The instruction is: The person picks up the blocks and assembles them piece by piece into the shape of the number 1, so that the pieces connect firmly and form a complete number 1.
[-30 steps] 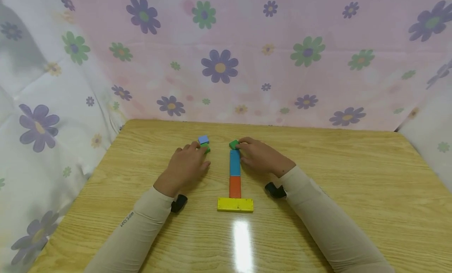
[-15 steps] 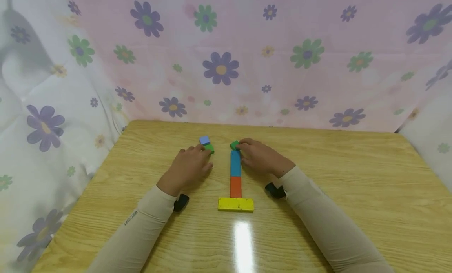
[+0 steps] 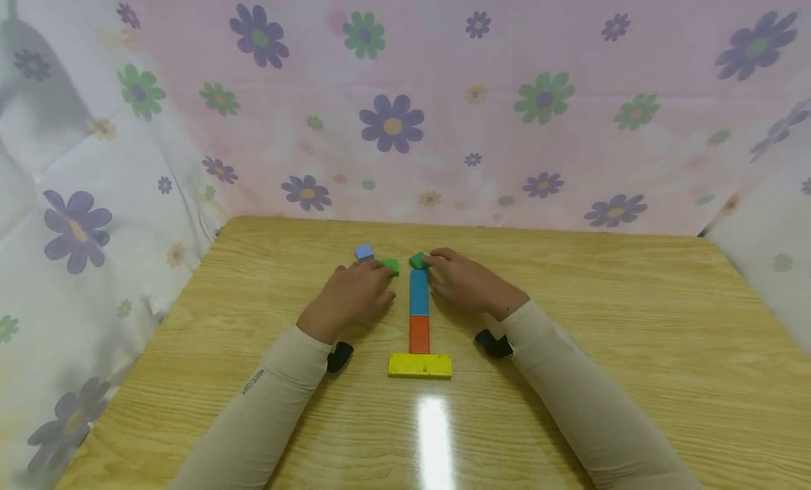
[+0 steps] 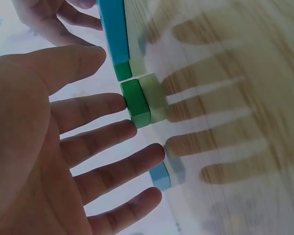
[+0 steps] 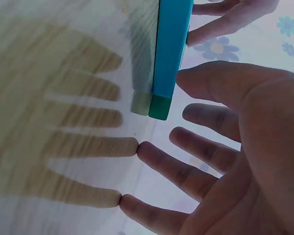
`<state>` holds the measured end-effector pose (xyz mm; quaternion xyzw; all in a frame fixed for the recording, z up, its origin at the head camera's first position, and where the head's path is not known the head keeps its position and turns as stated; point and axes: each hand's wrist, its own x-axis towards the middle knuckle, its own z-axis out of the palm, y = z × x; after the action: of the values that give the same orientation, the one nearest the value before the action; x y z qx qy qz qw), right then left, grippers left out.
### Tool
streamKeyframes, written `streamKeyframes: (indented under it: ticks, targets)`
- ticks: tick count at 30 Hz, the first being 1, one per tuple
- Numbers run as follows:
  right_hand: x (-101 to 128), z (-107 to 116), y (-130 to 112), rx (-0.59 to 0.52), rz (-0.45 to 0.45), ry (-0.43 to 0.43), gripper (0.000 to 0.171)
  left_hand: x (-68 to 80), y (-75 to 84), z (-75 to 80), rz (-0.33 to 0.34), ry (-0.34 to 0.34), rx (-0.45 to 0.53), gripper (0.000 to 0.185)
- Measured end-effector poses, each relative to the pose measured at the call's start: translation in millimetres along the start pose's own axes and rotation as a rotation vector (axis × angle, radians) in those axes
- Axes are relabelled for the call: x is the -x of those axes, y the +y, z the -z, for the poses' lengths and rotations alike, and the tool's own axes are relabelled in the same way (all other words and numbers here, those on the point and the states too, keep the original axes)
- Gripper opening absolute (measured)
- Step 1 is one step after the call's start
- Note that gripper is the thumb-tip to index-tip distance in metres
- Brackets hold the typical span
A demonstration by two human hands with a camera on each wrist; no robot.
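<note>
My left hand (image 3: 351, 300) has its fingers straight, two fingertips touching a small green block (image 4: 137, 103). Just behind that hand sits a small light blue block (image 3: 364, 252). Another green block (image 3: 417, 260) lies at the far end of a long blue block (image 3: 419, 293). My right hand (image 3: 475, 282) rests to the right of these two, index fingertip at the green block in the head view. In the right wrist view its fingers are spread and nearly straight, the thumb against the blue block. Nearer, a red block (image 3: 419, 334) meets a yellow block (image 3: 419, 366) lying crosswise.
All blocks lie on a glossy wooden table (image 3: 602, 321). A flowered cloth (image 3: 443, 67) hangs behind it and along both sides. Black wrist pieces (image 3: 340, 357) sit under both sleeves.
My left hand has slid to the right, and the green block at its fingertips has moved right, away from the light blue block. My right hand stays almost still.
</note>
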<state>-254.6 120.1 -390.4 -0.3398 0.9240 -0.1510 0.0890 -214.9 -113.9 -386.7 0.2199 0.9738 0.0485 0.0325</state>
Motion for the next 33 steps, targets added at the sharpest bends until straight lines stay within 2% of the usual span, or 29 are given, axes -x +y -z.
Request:
streamKeyframes:
  ticks: [7, 15, 33]
  targets:
    - [1.7, -2.5, -0.6, 0.023, 0.000, 0.000, 0.059, -1.7, 1.8, -1.4, 0.008, -0.029, -0.020, 0.047]
    - [4.7, -1.9, 0.0, 0.030, 0.011, 0.020, 0.057, -0.1, 3.7, 0.7, -0.029, -0.007, -0.019, 0.048]
    - [6.0, -7.9, 3.8, 0.066, 0.027, -0.003, 0.056, -2.6, 5.7, -3.4, -0.037, -0.005, -0.035, 0.047]
